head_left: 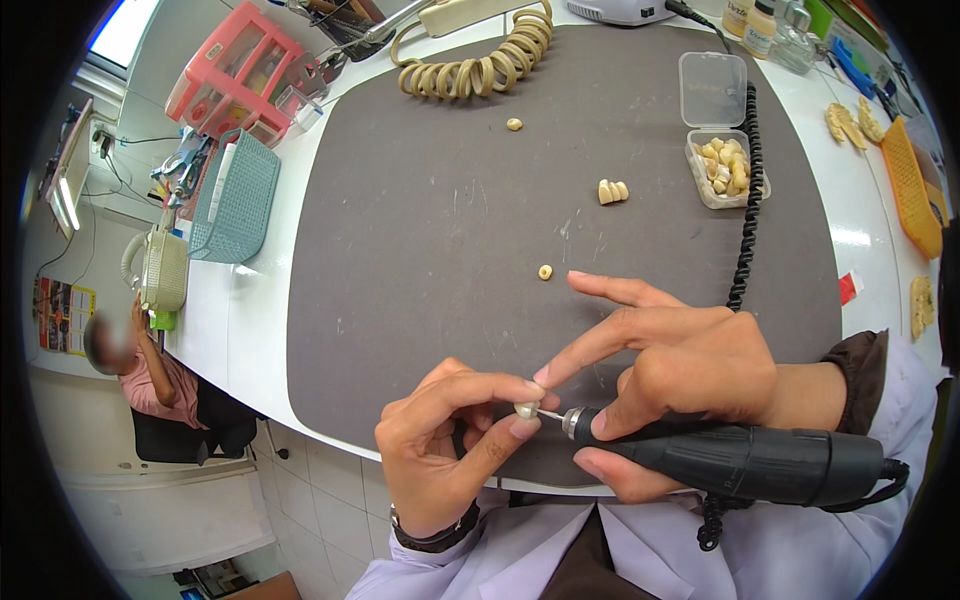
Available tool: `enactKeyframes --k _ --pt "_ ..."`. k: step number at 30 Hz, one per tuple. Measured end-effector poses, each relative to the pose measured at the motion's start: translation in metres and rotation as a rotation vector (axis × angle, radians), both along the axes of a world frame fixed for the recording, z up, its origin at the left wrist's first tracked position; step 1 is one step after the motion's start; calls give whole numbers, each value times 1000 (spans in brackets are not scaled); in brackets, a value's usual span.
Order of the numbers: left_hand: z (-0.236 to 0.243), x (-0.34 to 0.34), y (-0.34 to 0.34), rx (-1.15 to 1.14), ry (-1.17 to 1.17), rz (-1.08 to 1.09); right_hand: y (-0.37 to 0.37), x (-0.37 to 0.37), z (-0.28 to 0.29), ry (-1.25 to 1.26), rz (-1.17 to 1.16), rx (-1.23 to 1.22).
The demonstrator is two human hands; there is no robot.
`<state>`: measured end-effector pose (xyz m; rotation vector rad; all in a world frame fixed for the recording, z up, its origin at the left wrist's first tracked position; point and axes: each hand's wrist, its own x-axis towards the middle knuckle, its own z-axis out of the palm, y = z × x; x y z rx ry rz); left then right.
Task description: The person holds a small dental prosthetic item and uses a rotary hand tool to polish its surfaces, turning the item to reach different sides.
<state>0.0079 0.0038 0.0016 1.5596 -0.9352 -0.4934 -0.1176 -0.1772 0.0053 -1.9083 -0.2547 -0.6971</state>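
Note:
Between the thumb and fingertips of my left hand [440, 440] I pinch a small dental crown [527, 409], pale and tooth-shaped. My right hand [690, 375] wraps around a black rotary handpiece [750, 462], its index finger stretched toward the left fingertips. The thin metal bit of the handpiece points left and meets the crown, or nearly so; the exact contact is too small to tell. On the grey mat [430, 220] beyond my hands lie a loose crown [545, 272], a joined piece of several teeth [613, 192] and another crown [514, 124].
A clear hinged box [712, 200] of tooth pieces stands at the mat's right, beside a black coiled cord [746, 240]. A beige coiled hose [480, 75] lies at the back. Left are a teal basket [235, 195] and a pink drawer unit [235, 75]. A person [160, 385] sits far left.

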Motion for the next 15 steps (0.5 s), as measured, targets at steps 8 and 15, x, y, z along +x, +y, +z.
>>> enactKeyframes --k 8,15 --pt "2 -2 -1 10 25 7 -1 0 1 -10 -1 -5" --pt "1 -1 0 -1 18 1 0 -1 0 -7 -6 2"
